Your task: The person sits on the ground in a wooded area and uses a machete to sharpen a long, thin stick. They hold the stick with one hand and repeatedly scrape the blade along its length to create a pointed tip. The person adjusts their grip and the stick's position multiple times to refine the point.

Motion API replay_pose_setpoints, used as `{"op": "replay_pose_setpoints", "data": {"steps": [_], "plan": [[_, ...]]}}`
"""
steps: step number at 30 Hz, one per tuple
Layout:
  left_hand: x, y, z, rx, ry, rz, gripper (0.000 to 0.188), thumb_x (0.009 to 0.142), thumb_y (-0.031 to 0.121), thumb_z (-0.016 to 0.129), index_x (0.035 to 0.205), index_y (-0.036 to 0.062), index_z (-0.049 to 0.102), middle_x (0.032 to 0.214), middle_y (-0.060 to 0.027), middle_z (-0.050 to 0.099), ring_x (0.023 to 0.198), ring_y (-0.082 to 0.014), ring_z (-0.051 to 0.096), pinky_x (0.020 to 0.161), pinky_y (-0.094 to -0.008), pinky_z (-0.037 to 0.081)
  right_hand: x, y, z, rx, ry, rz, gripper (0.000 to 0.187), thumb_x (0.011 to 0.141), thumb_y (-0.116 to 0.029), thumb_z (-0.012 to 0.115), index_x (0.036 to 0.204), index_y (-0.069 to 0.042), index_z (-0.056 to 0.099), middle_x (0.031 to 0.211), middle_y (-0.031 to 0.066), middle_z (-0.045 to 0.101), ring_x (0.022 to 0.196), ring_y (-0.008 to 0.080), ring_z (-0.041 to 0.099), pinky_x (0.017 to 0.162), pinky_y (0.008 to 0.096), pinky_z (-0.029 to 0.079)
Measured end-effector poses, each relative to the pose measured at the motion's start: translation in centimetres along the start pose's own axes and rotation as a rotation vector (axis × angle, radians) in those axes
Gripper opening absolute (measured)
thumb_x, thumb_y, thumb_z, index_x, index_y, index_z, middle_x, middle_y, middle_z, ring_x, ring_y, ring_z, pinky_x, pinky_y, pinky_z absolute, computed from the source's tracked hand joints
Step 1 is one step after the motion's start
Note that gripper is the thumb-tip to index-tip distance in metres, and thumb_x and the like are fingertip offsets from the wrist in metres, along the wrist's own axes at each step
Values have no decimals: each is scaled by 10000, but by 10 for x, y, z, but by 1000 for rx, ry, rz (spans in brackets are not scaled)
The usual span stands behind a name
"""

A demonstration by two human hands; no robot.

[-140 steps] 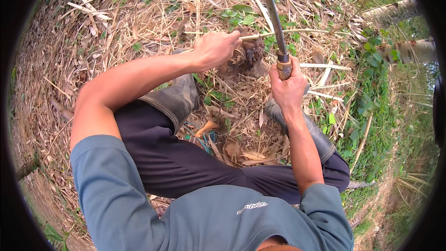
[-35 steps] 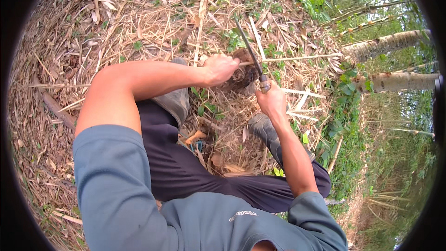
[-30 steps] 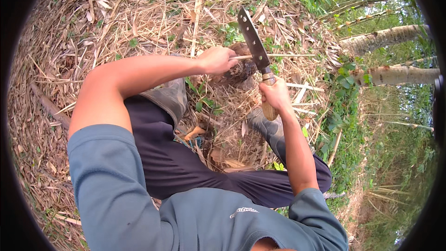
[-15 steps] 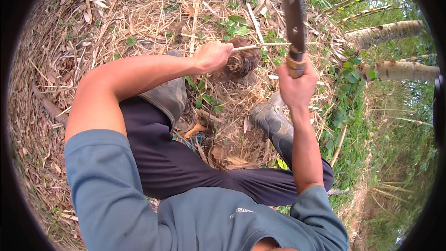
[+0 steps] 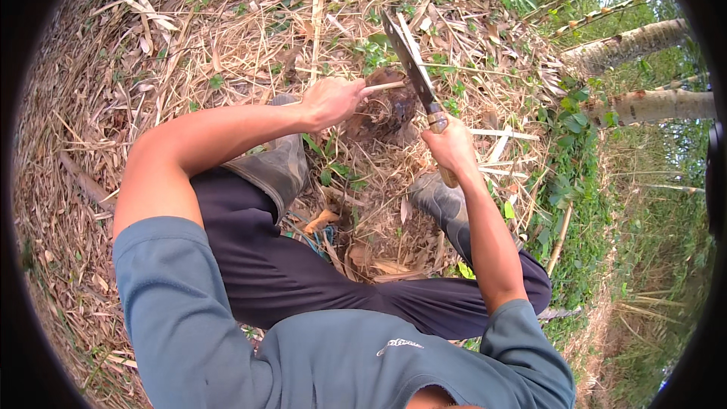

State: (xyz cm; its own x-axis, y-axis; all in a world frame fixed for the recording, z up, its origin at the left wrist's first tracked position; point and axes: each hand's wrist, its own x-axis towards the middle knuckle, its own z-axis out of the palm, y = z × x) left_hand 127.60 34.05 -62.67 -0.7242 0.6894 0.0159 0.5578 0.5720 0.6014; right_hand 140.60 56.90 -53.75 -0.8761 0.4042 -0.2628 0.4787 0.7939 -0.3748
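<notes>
My left hand (image 5: 333,102) is closed around a thin pale stick (image 5: 388,86), whose free end points right toward the blade. Beneath that end lies a dark brown stump-like clump (image 5: 381,115) on the littered ground. My right hand (image 5: 453,145) grips the wooden handle of a machete (image 5: 413,59). Its dark blade slants up and to the left, beside the stick's tip; whether blade and stick touch I cannot tell. Several small holes show along the blade.
My boots (image 5: 284,170) and bent legs (image 5: 288,273) frame the near ground. Dry leaves and pale split strips (image 5: 500,144) lie about. Green plants (image 5: 564,159) grow at the right, with pale trunks (image 5: 651,110) beyond. A blue-green scrap (image 5: 322,238) lies between my legs.
The machete has come down and tilted left, from upright to beside the stick. My right hand moved left and nearer; my left hand shifted slightly left with the stick, whose visible length is shorter.
</notes>
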Motion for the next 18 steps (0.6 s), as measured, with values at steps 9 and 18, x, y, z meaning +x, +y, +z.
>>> {"op": "replay_pose_setpoints", "data": {"steps": [9,18], "plan": [[8,-9,-9,-68,-11,67,372,1040,413,516,1111,64,625,813,-206,677,809,-426,668,713,-527,502,-37,41,22,688,73,29,131,822,-125,652,918,-43,617,642,12,605,560,107,604,529,289,481],[34,42,-46,129,-163,27,434,1046,501,457,1156,131,655,870,-201,692,876,-411,683,743,-554,512,-81,92,43,685,252,84,153,851,-113,693,953,-16,632,697,18,622,574,89,580,546,273,473]]}}
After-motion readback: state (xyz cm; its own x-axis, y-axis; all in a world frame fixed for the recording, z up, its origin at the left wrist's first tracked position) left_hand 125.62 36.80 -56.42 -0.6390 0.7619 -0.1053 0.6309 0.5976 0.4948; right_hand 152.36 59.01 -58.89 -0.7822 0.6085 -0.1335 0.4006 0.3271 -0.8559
